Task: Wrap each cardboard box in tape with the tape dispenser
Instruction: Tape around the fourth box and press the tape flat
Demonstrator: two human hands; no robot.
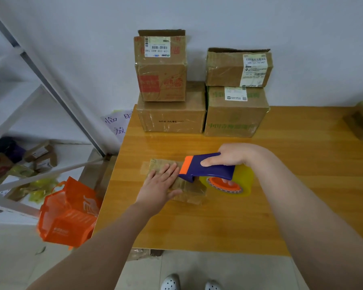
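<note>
Wood table [281,206] against a white wall, boxes [172,120] in 2 stacks at the back. Small flat box [192,192] lies mid-table; L hand [157,189] presses on it, fingers straight. R hand [233,155] is clenched round the dispenser [210,168], its nose on the box just right of the L fingers. Orange bag [69,218] on the floor at left, contents can't tell.

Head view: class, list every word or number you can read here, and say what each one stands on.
"NEW PAGE": front of the lower left box.
"159-159-A03 160": white label on the upper left box.
"临时", "放": handwritten paper sign beside the table, partly hidden.
Too blurred to read: shipping label on the upper right box, green print on the lower right box, logo on the orange bag.
</note>
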